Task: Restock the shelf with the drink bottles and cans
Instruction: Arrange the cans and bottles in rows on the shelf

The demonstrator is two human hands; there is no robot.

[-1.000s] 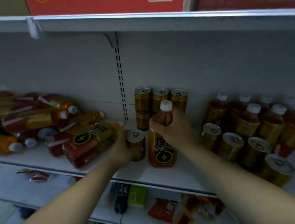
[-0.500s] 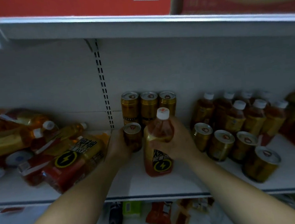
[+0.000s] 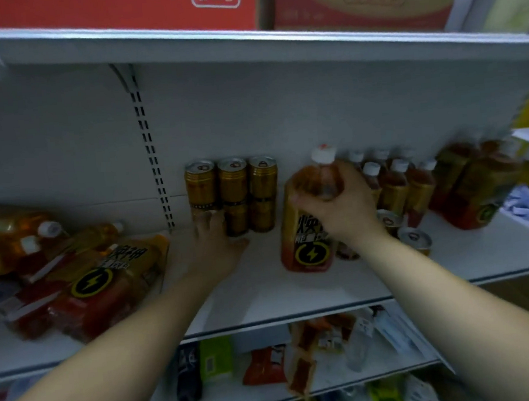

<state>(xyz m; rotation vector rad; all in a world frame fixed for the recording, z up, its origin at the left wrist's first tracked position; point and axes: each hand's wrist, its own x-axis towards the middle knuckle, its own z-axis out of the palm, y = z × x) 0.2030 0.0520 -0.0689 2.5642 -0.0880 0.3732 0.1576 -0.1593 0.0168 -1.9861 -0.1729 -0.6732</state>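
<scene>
One amber plastic white-capped bottle (image 3: 308,247) upright on the white metal shelf (image 3: 264,295), right grip (image 3: 339,207) curled round its shoulder; stacked gold cans (image 3: 233,183) just left. Left grip (image 3: 216,245) at stack base, blurred: closure unclear.

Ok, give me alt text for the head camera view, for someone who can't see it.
A person's right hand grips an upright orange drink bottle at a white shelf, while the left hand reaches the foot of stacked gold cans. More bottles stand to the right; a wrapped pack lies left.
</scene>
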